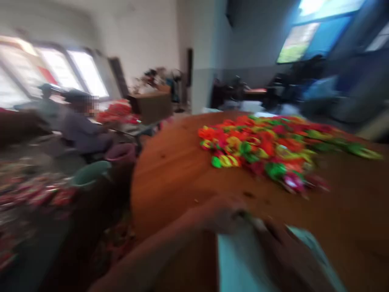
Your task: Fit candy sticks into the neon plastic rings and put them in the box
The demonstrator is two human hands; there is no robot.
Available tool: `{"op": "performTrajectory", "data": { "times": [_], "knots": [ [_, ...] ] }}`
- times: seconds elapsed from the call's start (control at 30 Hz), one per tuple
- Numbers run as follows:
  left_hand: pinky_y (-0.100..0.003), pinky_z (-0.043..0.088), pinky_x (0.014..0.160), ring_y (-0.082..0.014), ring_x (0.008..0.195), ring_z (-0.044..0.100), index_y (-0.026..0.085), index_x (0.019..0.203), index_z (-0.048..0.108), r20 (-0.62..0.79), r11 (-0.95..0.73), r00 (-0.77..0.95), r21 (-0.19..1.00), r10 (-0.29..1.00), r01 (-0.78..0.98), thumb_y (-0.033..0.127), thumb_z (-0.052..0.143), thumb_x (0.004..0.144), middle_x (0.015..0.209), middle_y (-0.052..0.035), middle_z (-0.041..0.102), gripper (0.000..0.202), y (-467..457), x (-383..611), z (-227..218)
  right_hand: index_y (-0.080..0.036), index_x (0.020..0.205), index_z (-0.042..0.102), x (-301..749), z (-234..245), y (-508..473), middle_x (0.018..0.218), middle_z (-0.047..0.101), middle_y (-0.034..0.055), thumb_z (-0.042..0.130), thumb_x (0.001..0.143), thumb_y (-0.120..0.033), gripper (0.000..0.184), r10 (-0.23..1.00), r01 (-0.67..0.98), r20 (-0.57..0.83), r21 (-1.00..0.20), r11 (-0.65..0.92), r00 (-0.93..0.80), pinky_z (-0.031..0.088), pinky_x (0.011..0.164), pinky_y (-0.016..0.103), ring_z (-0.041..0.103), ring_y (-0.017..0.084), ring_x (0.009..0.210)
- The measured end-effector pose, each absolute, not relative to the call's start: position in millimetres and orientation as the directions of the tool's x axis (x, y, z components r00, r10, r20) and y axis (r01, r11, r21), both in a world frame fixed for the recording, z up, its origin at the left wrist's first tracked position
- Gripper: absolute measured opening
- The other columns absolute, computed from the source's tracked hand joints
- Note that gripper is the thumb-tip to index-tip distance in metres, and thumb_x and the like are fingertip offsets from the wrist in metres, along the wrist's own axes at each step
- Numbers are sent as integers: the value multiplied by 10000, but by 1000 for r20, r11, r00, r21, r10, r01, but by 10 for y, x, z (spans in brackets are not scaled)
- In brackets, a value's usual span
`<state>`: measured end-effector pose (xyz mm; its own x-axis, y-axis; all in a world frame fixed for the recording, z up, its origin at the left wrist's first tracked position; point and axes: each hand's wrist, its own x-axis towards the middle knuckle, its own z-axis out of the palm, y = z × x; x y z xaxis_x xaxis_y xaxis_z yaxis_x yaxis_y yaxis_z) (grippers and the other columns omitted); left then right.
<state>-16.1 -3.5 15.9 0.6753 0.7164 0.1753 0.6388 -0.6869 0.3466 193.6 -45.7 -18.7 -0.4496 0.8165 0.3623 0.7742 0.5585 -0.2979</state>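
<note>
Motion blur smears both hands, which are close together over the near part of the brown table. My left hand point(223, 213) reaches in from the lower left, its fingers curled closed. From the lower right comes my right hand point(282, 241), darker in shadow, with its fingers also seeming bent inward. A small pale and greenish thing point(257, 223) shows between the fingertips, too blurred to name. Under the hands lies a pale blue-white sheet or cloth point(234, 263). Beyond them is a heap of bright red, orange, yellow and green wrapped pieces point(258, 146), their kind unclear.
The round-edged wooden table point(161, 178) fills the middle. To its left stand a green tub point(91, 174) and a pink tub point(121, 152). A seated person point(82, 125) works farther left near a red pile point(117, 111). A cardboard box point(153, 105) is behind.
</note>
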Motion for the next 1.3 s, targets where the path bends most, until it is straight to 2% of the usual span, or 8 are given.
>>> {"op": "performTrajectory", "data": {
  "times": [0.1, 0.2, 0.27, 0.33, 0.4, 0.77, 1.13, 1.3],
  "knots": [
    [-288, 514, 776, -173, 895, 643, 190, 1176, 531, 174, -658, 712, 573, 680, 488, 245, 557, 939, 1016, -61, 667, 244, -20, 69, 0, -231, 982, 631, 2188, -183, -803, 1022, 587, 115, 394, 883, -102, 288, 875, 837, 277, -282, 468, -396, 463, 818, 364, 556, 238, 937],
    [-333, 478, 857, -201, 982, 627, 151, 1221, 497, 176, -596, 666, 643, 725, 480, 294, 480, 979, 1080, -91, 648, 281, 11, 116, -18, -165, 971, 617, 2162, -204, -802, 988, 562, 106, 378, 918, -83, 259, 869, 826, 306, -303, 476, -388, 439, 796, 346, 520, 213, 898],
    [-341, 454, 872, -202, 968, 616, 163, 1078, 575, 153, -581, 639, 608, 754, 541, 329, 405, 1011, 1009, -75, 661, 247, -11, 171, 6, -154, 953, 618, 2122, -217, -760, 941, 547, 93, 398, 929, -90, 231, 853, 806, 350, -319, 498, -388, 423, 759, 336, 505, 204, 859],
    [-343, 439, 850, -202, 925, 609, 178, 925, 610, 111, -540, 587, 555, 802, 633, 388, 360, 1023, 927, -56, 667, 340, -49, 258, 26, -146, 918, 617, 2100, -227, -740, 912, 540, 90, 417, 937, -101, 206, 843, 791, 392, -344, 505, -368, 413, 750, 336, 496, 203, 843],
    [-349, 425, 825, -211, 922, 600, 188, 875, 617, 86, -482, 514, 505, 854, 716, 440, 381, 1007, 921, -50, 671, 369, -88, 344, 38, -142, 904, 617, 2095, -233, -746, 897, 542, 89, 427, 946, -111, 197, 846, 787, 414, -371, 493, -336, 405, 746, 334, 493, 202, 837],
    [-412, 363, 838, -277, 1026, 524, 194, 908, 595, -6, -376, 403, 348, 915, 859, 463, 393, 985, 1032, -77, 633, 345, -127, 420, 47, -140, 927, 629, 2118, -162, -719, 897, 580, 96, 422, 944, -124, 208, 883, 818, 319, -358, 450, -345, 388, 743, 330, 517, 201, 829],
    [-387, 342, 828, -255, 973, 485, 190, 856, 577, -28, -350, 393, 398, 919, 848, 433, 391, 995, 959, -60, 609, 336, -130, 448, 40, -143, 901, 652, 2172, 24, -635, 871, 593, 86, 477, 861, -104, 184, 893, 828, 148, -333, 450, -426, 365, 689, 318, 513, 182, 754],
    [-376, 354, 830, -249, 976, 501, 191, 853, 595, -13, -342, 373, 373, 928, 863, 419, 429, 982, 976, -64, 622, 310, -159, 490, 56, -132, 940, 664, 2196, -65, -639, 883, 594, 102, 455, 858, -84, 229, 874, 803, 216, -344, 486, -436, 381, 738, 339, 514, 196, 776]
  ]
}}
